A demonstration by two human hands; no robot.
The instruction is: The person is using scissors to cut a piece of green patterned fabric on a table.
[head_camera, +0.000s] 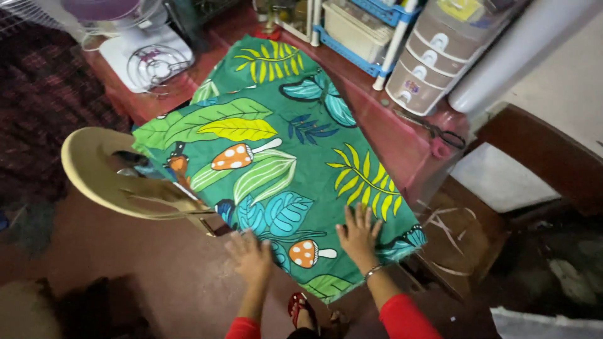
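Note:
A green cloth [276, 157] printed with leaves, mushrooms and butterflies lies spread flat on a red table [402, 141]. Both my hands press on its near end. My left hand [250, 256] lies flat with fingers apart near the near-left corner, beside a printed orange mushroom. My right hand [359, 235] lies flat with fingers spread close to the near-right edge; a bracelet sits on its wrist. Red sleeves cover both forearms. Neither hand holds anything.
A beige plastic chair back [113, 179] juts in at the left, over the cloth's edge. Scissors [440, 133] lie on the table at the right, next to a small plastic drawer unit [440, 53]. A white fan base [147, 56] and blue shelving [358, 31] stand behind.

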